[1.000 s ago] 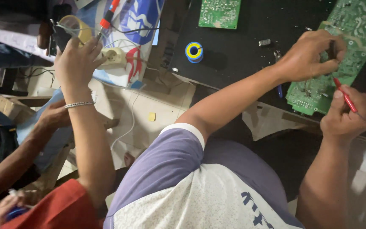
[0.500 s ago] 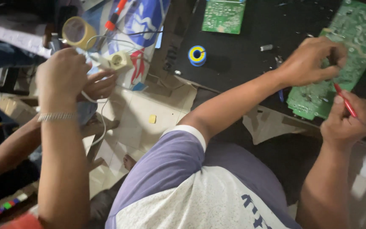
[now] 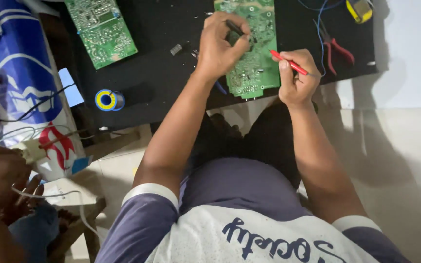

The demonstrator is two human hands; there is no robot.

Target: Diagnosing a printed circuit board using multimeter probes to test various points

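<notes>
The black surface [image 3: 162,73] lies ahead of you over a pale floor [image 3: 405,160]. On it the green circuit board [image 3: 252,46] runs lengthwise away from you, between both hands. Your left hand [image 3: 222,41] rests on it, closed on a black probe [image 3: 235,28]; your right hand [image 3: 296,78], at its right edge, grips a red probe [image 3: 291,63].

Dim, soft overhead light; arm shadows fall right, edges slightly blurred.

Probes in hands [image 3: 225,41] on circuit board [image 3: 254,68]
</notes>
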